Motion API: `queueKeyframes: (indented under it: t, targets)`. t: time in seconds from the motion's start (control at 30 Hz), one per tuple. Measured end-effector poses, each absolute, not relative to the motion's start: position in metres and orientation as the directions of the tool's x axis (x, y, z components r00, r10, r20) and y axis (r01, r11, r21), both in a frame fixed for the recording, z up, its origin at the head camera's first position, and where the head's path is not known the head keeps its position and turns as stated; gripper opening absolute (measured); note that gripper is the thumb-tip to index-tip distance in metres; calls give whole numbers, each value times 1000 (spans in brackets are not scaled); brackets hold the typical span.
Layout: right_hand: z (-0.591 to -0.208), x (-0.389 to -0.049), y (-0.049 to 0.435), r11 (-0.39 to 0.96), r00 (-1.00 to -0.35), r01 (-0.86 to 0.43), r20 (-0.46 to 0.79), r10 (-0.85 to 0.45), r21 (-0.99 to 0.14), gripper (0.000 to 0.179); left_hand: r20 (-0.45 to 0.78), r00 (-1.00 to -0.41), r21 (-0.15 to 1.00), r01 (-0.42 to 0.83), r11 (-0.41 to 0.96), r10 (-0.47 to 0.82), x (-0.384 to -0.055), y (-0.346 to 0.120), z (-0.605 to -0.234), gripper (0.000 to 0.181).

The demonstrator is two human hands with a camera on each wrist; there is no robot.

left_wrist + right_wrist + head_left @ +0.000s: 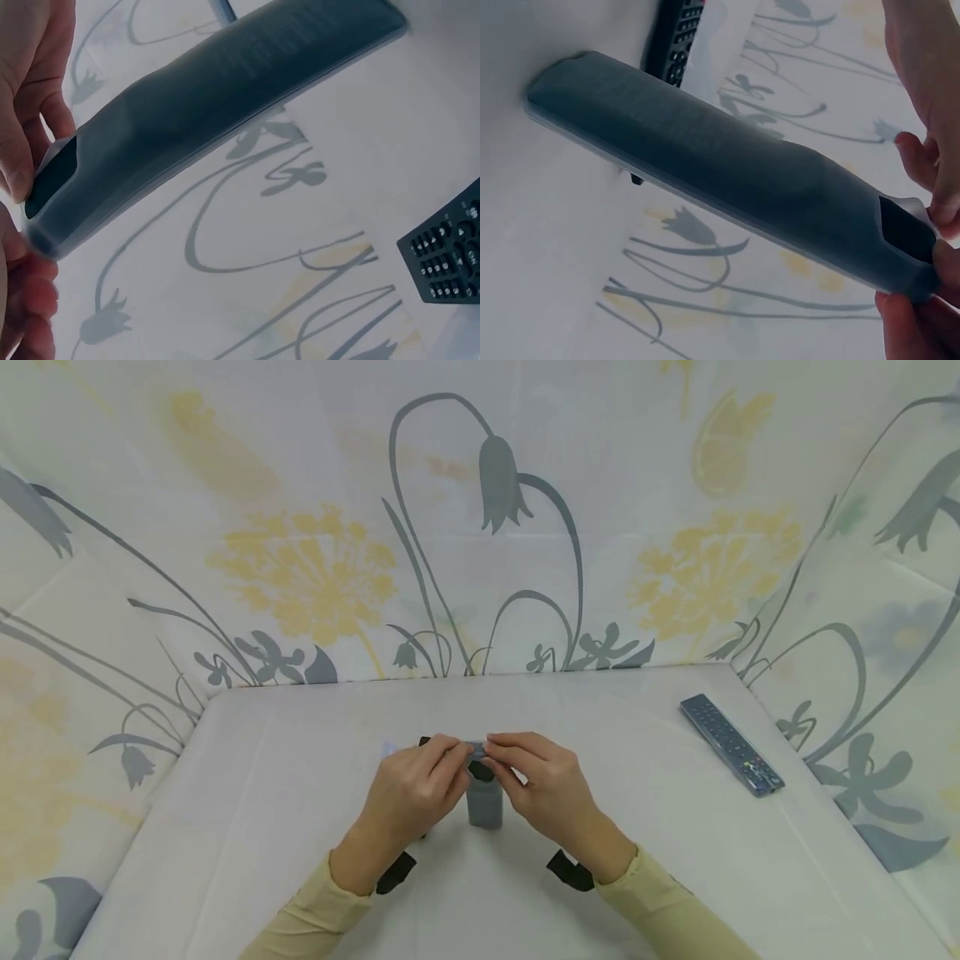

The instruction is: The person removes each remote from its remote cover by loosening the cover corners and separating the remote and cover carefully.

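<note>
flowered cloth [600, 443] backs a white tabletop [285, 752]; toward six o'clock in the head view, a covered remote [485, 806] is held between left hand [416, 789] and right hand [551, 785], each grip pinching its near end. another remote [731, 745] lies near three o'clock of it. the step seems to be working the cover [705, 142] at that end; next probably calls for an even tug. wrist views show its full length, foreshortened from the head.

Left hand [415, 789] and right hand [553, 783] partly cover the grey remote [485, 807]; from here, the dark remote [726, 739] near the tabletop's [637, 810] right edge has unreadably small markings.
</note>
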State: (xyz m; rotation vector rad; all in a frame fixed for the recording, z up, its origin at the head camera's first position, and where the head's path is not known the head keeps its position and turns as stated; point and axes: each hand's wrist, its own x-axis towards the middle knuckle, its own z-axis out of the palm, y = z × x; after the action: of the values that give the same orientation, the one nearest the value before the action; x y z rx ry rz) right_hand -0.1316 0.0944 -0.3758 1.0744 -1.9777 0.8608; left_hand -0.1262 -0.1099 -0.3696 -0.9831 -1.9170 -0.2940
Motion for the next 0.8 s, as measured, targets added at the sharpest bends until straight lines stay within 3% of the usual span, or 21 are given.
queueKeyframes:
  t: [0.3,0.47,0.8]
  targets:
    - [-373,-131,93,497,-422,-847,810,-408,-191,21,795,-347,-83,750,657,497,-125,-109,-371,22]
    - [-374,-132,92,521,-425,-833,816,-392,-184,16,813,-333,-81,747,660,477,-126,-105,-370,19]
    - [-378,-133,89,525,-429,-826,831,-354,-204,9,812,-293,-160,720,675,505,-131,-103,-373,30]
